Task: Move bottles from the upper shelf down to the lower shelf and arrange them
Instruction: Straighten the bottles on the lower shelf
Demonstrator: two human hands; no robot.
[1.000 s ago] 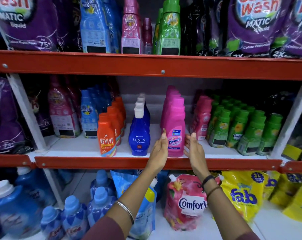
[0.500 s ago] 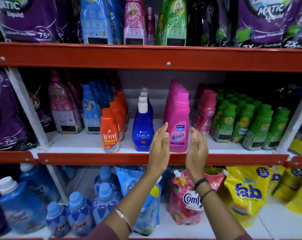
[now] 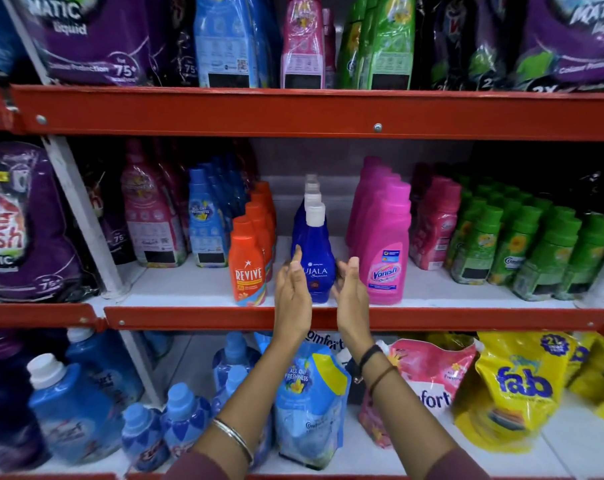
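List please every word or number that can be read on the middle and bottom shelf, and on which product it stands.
"REVIVE": orange bottle
"UJALA": blue bottle
"Vanish": pink bottle
"fab", "2L": yellow pouch
"ALL DAY FRESHNESS": blue pouch
"Comfort", partly hidden: pink pouch
"75+": purple pouch
Fine print everywhere: too small or blurred.
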